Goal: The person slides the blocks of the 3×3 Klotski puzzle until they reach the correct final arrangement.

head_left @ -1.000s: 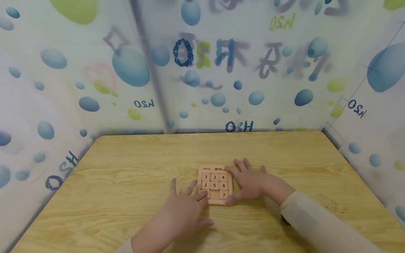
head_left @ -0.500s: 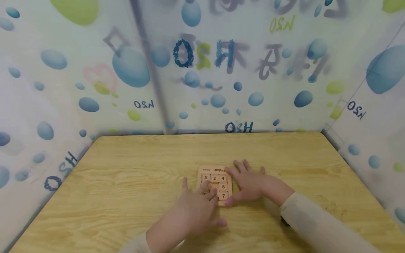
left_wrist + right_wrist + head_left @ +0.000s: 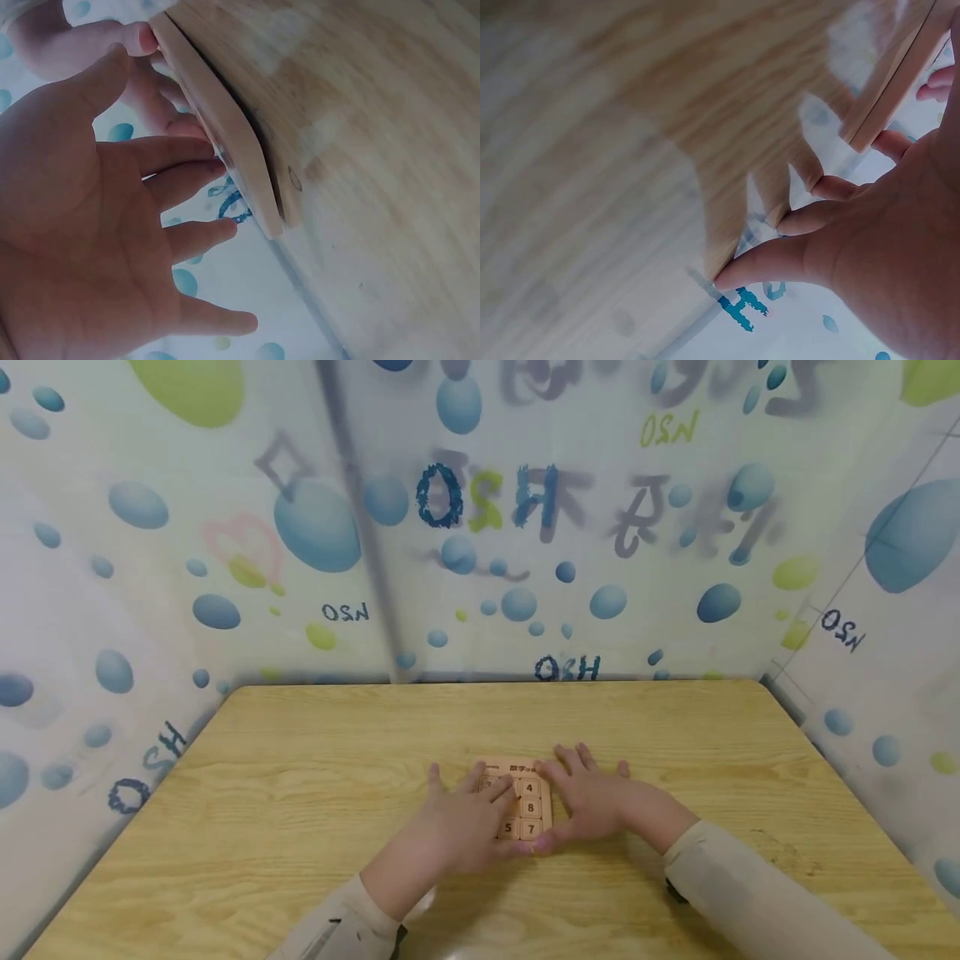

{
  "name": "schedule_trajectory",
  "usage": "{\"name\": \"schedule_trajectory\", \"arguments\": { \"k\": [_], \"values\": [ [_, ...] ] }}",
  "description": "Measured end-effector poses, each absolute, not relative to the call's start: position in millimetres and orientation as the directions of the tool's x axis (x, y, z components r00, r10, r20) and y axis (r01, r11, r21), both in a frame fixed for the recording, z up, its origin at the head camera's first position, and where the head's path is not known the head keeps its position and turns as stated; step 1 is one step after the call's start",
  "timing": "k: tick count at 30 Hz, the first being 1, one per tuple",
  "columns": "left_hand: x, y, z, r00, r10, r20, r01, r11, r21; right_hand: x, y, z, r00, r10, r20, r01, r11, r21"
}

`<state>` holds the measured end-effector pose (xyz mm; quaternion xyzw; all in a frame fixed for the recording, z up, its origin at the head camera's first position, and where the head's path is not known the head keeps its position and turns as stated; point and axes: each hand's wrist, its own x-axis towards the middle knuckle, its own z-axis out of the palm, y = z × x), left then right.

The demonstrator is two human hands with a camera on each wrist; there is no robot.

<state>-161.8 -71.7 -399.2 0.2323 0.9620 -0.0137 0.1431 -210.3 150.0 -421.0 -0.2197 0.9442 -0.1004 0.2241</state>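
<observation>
Sliding goes best with the spread left grip point(image 3: 461, 827) light on the number tiles point(image 3: 508, 828) below it, the right grip point(image 3: 596, 797) (fingers spread too) steadying the board point(image 3: 504, 764) alongside.

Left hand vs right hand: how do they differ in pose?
The left hand extends over the number puzzle, covering most of its left column; the right hand sits at its right edge, leaving the 4 tile, 8 tile and 7 tile readable.
The left little finger is off the table; the right little finger touches it.
Both: backs up, fingers uncurled.
</observation>
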Motion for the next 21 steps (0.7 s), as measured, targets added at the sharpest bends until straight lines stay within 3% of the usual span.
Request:
{"name": "schedule_trajectory", "arguments": {
  "k": [21],
  "values": [
    [-165.0, -77.0, -403.1, -0.861, 0.428, -0.274, 0.439, 0.898, 0.024, -212.1, 149.1, -423.4, -0.808, -0.454, -0.375, -0.372, 0.887, -0.272]
  ]
}}
